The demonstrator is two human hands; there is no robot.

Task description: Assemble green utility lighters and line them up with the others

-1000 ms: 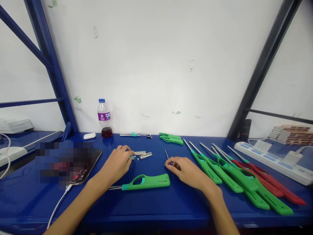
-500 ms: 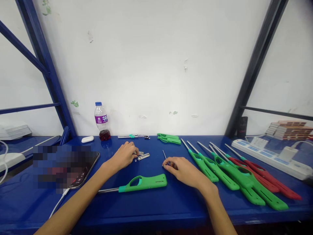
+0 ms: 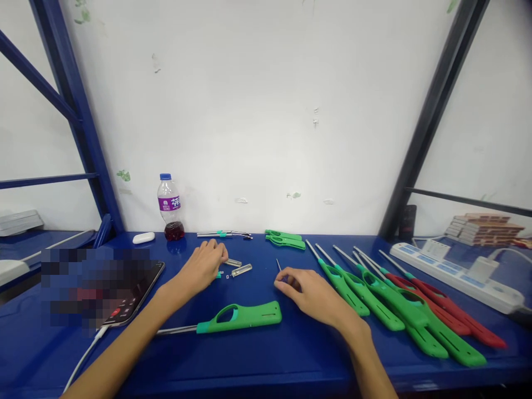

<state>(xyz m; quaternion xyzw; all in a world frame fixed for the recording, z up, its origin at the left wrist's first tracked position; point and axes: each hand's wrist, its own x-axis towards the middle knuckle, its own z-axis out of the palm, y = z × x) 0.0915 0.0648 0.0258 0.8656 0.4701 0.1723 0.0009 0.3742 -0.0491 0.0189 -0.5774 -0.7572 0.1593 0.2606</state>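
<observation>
My left hand (image 3: 205,265) is closed and low over the blue table, its fingertips curled under. If it holds anything, that is hidden. By its fingers lie two transparent fuel tanks (image 3: 241,270), a tiny metal bit, and a small teal part (image 3: 219,274) partly covered by the hand. My right hand (image 3: 305,288) is closed around a screwdriver (image 3: 278,264); only the thin metal shaft shows, pointing away from me. Between my forearms a green long-necked lighter (image 3: 245,317) lies flat, its metal neck to the left.
Several green lighters (image 3: 347,291) and red lighters (image 3: 446,305) lie fanned out at right, beside a white power strip (image 3: 453,277). Along the wall are green casing halves (image 3: 286,240), metal lighter necks (image 3: 222,234), a drink bottle (image 3: 170,209) and a white case (image 3: 143,238). A charging phone (image 3: 137,296) lies left.
My left hand has moved left, away from the fuel tanks, uncovering more of them and the teal part. The right hand keeps the screwdriver in nearly the same place. The view has shifted slightly.
</observation>
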